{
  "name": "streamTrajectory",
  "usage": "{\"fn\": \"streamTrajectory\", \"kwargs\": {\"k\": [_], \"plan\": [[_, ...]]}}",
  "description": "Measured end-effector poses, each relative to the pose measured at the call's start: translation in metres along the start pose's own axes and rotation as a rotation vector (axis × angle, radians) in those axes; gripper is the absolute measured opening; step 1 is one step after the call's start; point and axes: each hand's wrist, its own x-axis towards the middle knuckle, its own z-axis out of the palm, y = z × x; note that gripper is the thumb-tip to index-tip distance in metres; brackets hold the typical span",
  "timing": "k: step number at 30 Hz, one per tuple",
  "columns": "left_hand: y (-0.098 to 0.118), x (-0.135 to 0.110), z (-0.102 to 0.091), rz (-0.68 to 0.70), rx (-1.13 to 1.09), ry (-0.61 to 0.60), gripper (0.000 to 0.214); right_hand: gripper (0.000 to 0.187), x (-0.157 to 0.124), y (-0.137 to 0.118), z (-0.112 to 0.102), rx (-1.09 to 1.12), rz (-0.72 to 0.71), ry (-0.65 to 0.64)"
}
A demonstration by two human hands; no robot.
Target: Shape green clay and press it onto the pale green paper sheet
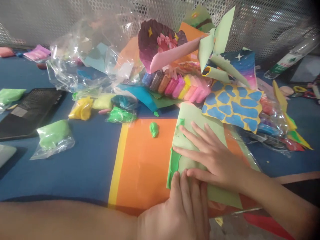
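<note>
A pale green sheet of paper point(217, 133) lies over an orange sheet point(145, 156). Bright green modelling clay point(174, 165) is spread along the pale sheet's left edge, with a smaller smear point(181, 125) higher up. My right hand point(212, 156) rests on the sheet, fingers spread, its index fingertip at the top end of the clay strip. Below it my left hand point(180, 206) lies flat with fingers stretched out, the fingertips on the paper near the strip's lower end. A small lump of green clay point(154, 129) sits on the orange sheet, left of the pale paper.
Bagged green clay point(53, 135), yellow clay point(81, 108) and a black tray point(30, 110) lie to the left. Behind are clear plastic bags point(80, 63), several coloured clay sticks point(172, 86) and folded papers. A blue-and-yellow patterned piece point(232, 105) and a bottle point(290, 56) are right.
</note>
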Motion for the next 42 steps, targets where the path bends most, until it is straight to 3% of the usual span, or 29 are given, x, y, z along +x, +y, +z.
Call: {"fn": "streamTrajectory", "kwargs": {"k": [9, 15, 34, 42], "plan": [[-0.005, 0.01, -0.009, 0.14, 0.175, 0.028, 0.044, 0.076, -0.003, 0.005, 0.0, 0.025, -0.002, 0.003], [-0.007, 0.011, -0.012, 0.23, 0.222, 0.071, 0.035, 0.058, -0.003, 0.0, -0.008, 0.068, -0.194, -0.08], [-0.007, 0.015, -0.017, 0.23, 0.301, 0.005, 0.041, 0.053, 0.0, 0.002, -0.001, 0.001, -0.008, -0.027], [-0.008, 0.016, -0.019, 0.222, 0.293, 0.013, 0.04, 0.067, 0.001, 0.001, 0.001, -0.046, 0.042, -0.034]]}}
